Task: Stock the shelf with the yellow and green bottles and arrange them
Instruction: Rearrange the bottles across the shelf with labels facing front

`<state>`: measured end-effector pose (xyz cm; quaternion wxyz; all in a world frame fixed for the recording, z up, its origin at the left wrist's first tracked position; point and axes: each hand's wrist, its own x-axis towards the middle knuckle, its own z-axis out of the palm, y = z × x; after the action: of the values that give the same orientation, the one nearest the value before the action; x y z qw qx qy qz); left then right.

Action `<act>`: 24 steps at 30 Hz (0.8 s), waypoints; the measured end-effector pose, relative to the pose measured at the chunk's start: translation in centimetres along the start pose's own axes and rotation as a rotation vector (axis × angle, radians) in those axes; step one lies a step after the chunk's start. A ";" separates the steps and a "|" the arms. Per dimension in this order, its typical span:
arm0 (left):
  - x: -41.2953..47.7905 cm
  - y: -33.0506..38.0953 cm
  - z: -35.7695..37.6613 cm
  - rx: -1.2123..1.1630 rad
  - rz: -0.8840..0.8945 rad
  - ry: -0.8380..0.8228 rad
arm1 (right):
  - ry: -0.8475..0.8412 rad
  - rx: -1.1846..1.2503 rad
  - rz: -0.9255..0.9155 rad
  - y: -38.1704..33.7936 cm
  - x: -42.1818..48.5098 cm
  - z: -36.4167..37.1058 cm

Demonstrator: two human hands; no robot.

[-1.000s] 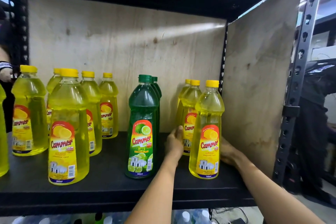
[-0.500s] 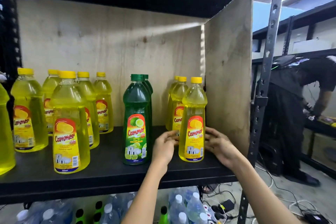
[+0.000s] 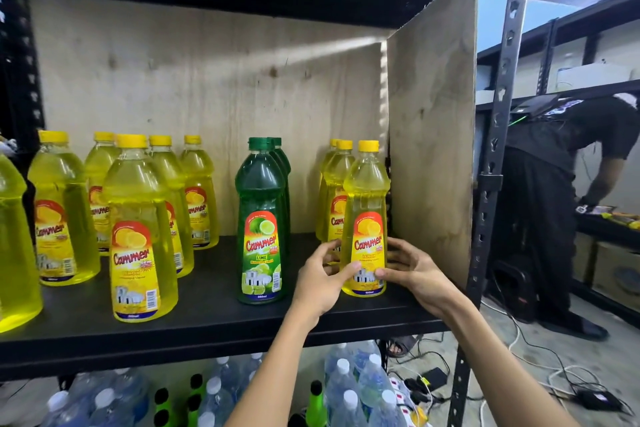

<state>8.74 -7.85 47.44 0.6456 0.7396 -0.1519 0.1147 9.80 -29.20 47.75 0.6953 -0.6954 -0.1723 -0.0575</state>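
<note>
Left grip (image 3: 320,281): pinching my front lemon bottle (image 3: 367,191), low down.
Right grip (image 3: 412,270): curled round its other side.
Shelf (image 3: 207,319): bottle upright.

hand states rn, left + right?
Left hand: closed on the front-right yellow bottle, thumb on its label.
Right hand: closed on the same bottle from the other side.

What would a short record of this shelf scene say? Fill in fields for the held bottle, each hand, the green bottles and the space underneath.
held bottle: front yellow bottle, upright on the shelf, beside the plywood panel
left hand: grips its left side
right hand: grips its right side
green bottles: filed front to back, left of it
underneath: water bottles
</note>
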 end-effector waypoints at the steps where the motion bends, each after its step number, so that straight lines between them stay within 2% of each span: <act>1: 0.0 0.0 0.0 0.003 0.005 -0.001 | -0.003 -0.008 0.000 0.0 0.0 0.0; 10: -0.2 -0.1 0.0 0.038 0.021 0.046 | -0.015 -0.081 -0.008 -0.1 0.0 0.4; 16: -0.3 0.1 -0.4 -0.032 -0.028 0.021 | -0.001 -0.149 -0.010 -0.5 -0.2 0.8; 24: -0.7 0.1 -0.5 0.033 -0.003 0.018 | 0.006 -0.120 0.001 -0.3 -0.1 0.5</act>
<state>8.11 -7.35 47.34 0.6346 0.7495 -0.1428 0.1230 9.50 -28.69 47.97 0.6529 -0.7357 -0.1663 -0.0696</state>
